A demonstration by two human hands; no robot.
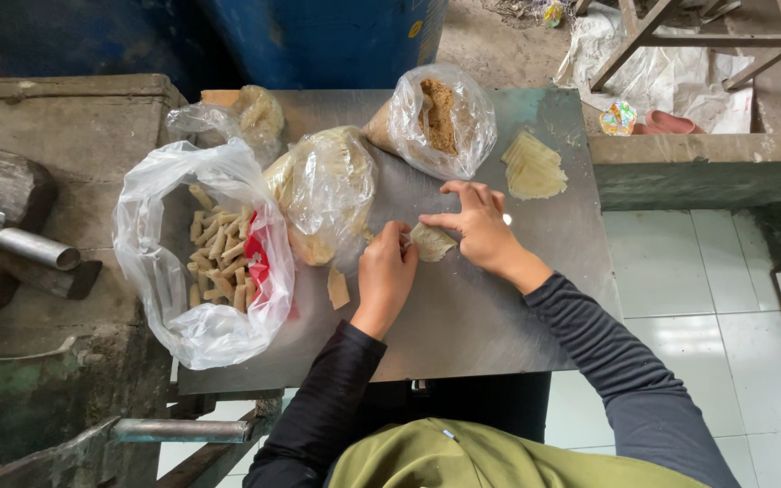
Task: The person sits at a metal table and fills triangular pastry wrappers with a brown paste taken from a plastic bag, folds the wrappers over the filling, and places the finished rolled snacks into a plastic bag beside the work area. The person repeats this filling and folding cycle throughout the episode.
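A: Head view: where is the wrapper placed, taking the metal table as the landmark?

B: Near the table's middle it is seen, pinched between both hands and half rolled. Its long axis is laid roughly across the table, from the left hand toward the right hand.

A: How are the hands set?

B: The left hand is curled closed over the wrapper's left end. The right hand is spread, its fingertips pressed on the wrapper's right end and top; a loose grasp is judged. Both are touching it, so neither is nearer.

A: What is found around it on the table?

B: Toward the table's far edge, a wrapper stack and a filling bag are set. At the table's left side a bag of rolls is lying open, with a clear bundle between it and the hands. A scrap is lying just left of the left wrist.

A: And open room?

B: Bare metal is left along the table's near edge and right side.
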